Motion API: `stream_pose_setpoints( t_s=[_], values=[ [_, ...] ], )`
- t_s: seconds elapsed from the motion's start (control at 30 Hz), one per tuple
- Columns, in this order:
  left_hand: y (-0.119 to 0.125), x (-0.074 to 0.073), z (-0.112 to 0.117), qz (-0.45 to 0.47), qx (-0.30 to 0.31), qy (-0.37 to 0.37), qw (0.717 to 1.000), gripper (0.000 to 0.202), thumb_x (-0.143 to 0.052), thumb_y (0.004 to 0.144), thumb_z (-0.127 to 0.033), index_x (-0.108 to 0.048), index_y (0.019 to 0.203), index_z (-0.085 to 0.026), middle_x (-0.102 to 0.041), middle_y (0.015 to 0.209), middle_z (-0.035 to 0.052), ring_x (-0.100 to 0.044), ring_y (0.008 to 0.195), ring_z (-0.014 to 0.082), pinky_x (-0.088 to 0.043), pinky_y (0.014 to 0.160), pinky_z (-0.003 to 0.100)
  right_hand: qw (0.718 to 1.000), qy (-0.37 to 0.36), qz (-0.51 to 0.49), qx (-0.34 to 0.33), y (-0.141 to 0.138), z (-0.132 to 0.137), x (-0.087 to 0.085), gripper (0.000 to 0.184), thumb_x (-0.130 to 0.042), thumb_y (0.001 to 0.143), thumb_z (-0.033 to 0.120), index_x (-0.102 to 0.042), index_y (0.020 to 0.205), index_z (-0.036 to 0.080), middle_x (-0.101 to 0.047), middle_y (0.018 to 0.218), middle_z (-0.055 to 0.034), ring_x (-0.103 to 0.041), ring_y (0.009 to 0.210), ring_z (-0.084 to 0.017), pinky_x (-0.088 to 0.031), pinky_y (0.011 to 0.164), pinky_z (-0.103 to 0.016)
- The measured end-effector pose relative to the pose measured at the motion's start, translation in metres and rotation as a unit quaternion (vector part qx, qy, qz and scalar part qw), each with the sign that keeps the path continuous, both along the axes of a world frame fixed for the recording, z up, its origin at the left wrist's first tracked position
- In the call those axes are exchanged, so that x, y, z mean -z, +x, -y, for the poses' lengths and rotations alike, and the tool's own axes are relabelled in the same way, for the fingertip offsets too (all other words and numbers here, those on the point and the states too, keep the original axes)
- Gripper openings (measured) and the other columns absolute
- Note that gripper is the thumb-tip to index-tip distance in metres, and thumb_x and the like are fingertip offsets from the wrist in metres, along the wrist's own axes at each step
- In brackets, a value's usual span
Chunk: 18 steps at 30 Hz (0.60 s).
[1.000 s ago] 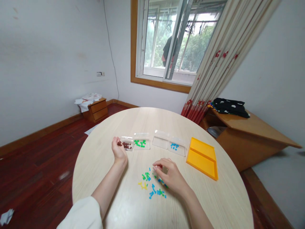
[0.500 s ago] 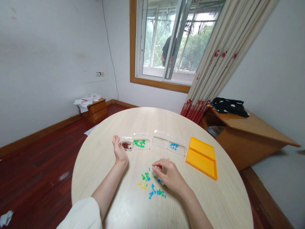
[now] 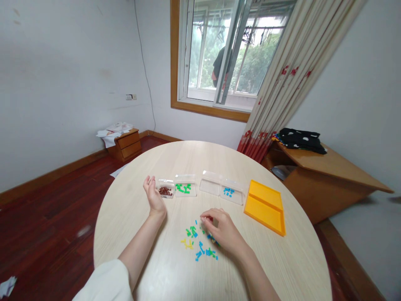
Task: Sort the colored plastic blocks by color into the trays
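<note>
Where the loose pieces (image 3: 209, 252) lie: scattered on the pale round table (image 3: 175, 280), mostly to the left of the right hand (image 3: 227, 230) and closer to the person, though a few are partly covered by it.
Which hand's nearer: the right, easily. Its fingertips hang over the far right edge of the scatter, and the left hand (image 3: 156, 201) is well apart from it.
Right hand's grip: thumb and forefinger curl toward each other, pointing left, but honestly I can't tell if there's a bit pinched in there or if they're just near one.
Left hand's pose: loosely open, fingers up and a little spread, nothing visible in it. It's right next to the tub of brown pieces (image 3: 165, 191); can't tell if they touch.
Long axis: no shared one, the little bars point every which way. One lone blue bar (image 3: 196, 222) runs roughly away from the person, just left of the right fingertips.
Colours in the scatter: yellow bits (image 3: 188, 244) on the left side, green bits (image 3: 191, 231) just beyond them, blue and green mixed nearest the person.
Row of tubs: past the pile, with green pieces (image 3: 183, 188) beside the brown, then blue pieces (image 3: 228, 192) further right.
</note>
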<state>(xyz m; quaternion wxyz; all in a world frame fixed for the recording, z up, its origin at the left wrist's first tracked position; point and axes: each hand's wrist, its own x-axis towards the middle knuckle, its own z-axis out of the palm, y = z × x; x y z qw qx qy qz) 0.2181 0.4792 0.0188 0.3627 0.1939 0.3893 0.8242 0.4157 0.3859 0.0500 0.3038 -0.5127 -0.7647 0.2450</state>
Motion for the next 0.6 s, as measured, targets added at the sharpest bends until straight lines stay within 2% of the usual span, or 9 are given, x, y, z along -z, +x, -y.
stream_pose_setpoints(
  t_s=[0.1,0.17,0.27,0.37,0.47,0.6],
  values=[
    [-0.007,-0.004,0.006,-0.056,-0.053,0.012,0.997,0.017,-0.050,0.074,-0.026,-0.050,0.090,-0.021,-0.053,0.095,0.0010,-0.050,0.099,0.0124,-0.035,0.089,0.025,1.000,-0.010,0.016,0.002,0.001,-0.002,0.004,0.016,-0.049,0.081,0.018,-0.066,0.080,0.018,-0.064,0.076,-0.0026,-0.057,0.075,-0.015,-0.040,0.073,-0.028],
    [-0.008,-0.011,0.013,-0.071,-0.045,0.032,0.996,0.007,-0.051,0.071,-0.021,-0.050,0.078,-0.019,-0.051,0.079,-0.0014,-0.054,0.082,0.0105,-0.040,0.079,0.023,0.999,-0.014,0.030,-0.007,0.001,-0.002,0.007,0.017,-0.049,0.080,0.017,-0.066,0.080,0.018,-0.064,0.078,-0.0027,-0.057,0.077,-0.016,-0.040,0.075,-0.028],
    [-0.002,-0.022,0.025,-0.048,0.062,0.047,0.996,0.007,-0.051,0.069,-0.020,-0.047,0.064,-0.018,-0.044,0.056,-0.0048,-0.049,0.054,0.0084,-0.042,0.060,0.022,0.999,-0.013,0.045,-0.019,-0.005,-0.001,0.011,0.017,-0.049,0.080,0.015,-0.065,0.080,0.018,-0.064,0.080,-0.0026,-0.057,0.080,-0.016,-0.039,0.077,-0.028],
    [0.006,-0.026,0.031,0.009,0.193,0.025,0.981,0.015,-0.052,0.068,-0.020,-0.043,0.057,-0.017,-0.033,0.043,-0.0069,-0.034,0.039,0.0057,-0.029,0.041,0.018,0.997,-0.014,0.074,-0.025,-0.014,0.000,0.014,0.013,-0.053,0.079,0.015,-0.065,0.080,0.018,-0.064,0.080,-0.0022,-0.056,0.081,-0.015,-0.037,0.078,-0.028],
    [0.009,-0.022,0.029,0.112,0.294,-0.039,0.949,0.017,-0.051,0.067,-0.018,-0.041,0.053,-0.016,-0.025,0.040,-0.0080,-0.022,0.034,0.0038,-0.017,0.034,0.017,0.994,-0.013,0.106,-0.034,-0.021,0.001,0.016,0.009,-0.058,0.078,0.017,-0.066,0.081,0.018,-0.064,0.083,-0.0032,-0.056,0.084,-0.016,-0.036,0.079,-0.028],
    [0.007,-0.015,0.024,0.205,0.363,-0.086,0.905,0.016,-0.047,0.066,-0.014,-0.041,0.051,-0.015,-0.022,0.038,-0.0081,-0.018,0.031,0.0033,-0.013,0.033,0.017,0.990,-0.022,0.130,-0.043,-0.022,0.002,0.017,0.011,-0.059,0.078,0.019,-0.067,0.086,0.019,-0.064,0.087,-0.0045,-0.056,0.086,-0.016,-0.036,0.079,-0.028]
  ],
)
